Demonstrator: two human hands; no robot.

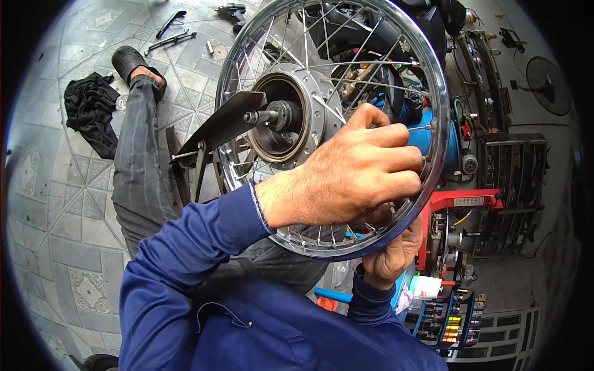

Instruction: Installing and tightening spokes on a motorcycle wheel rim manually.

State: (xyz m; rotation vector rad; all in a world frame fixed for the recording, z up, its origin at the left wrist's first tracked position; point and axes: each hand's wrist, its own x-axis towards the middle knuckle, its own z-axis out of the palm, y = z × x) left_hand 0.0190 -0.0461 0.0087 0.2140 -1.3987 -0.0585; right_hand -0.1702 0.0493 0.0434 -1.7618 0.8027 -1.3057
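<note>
A chrome spoked wheel rim [437,74], with no tyre on it, stands tilted before me. Its grey drum hub [317,102] has a threaded axle [260,117] sticking out, next to a dark metal stand bracket [216,123]. My left hand [356,164] reaches across the wheel, its fingers curled in among the spokes [365,80] near the rim's right side. The fingertips are out of sight, so what they hold is hidden. Below, at the rim's outer edge, my right hand [393,252] is closed, partly covered by the rim; its grip is hidden too.
Tools [172,40] and a black cloth [91,108] lie on the tiled floor to the left, near a person's leg in a dark shoe [131,62]. A motorcycle [352,31] stands behind the wheel. At right are a red metal arm [464,196] and a blue bottle rack [450,318].
</note>
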